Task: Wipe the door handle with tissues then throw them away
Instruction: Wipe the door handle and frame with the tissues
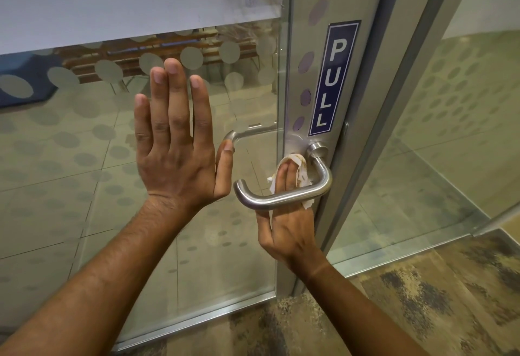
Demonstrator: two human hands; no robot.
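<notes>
A brushed steel door handle juts from the metal door stile, below a blue PULL sign. My right hand reaches up behind the handle's bar. Its fingers are wrapped in a stained white tissue and press it against the stile by the handle's base. The thumb looks to pin the tissue's lower edge against the index finger. My left hand lies flat on the glass door to the left of the handle, fingers straight and spread, holding nothing.
The PULL sign runs down the stile above the handle. A second handle shows through the glass on the door's far side. A fixed glass panel stands to the right. Patterned carpet covers the floor below.
</notes>
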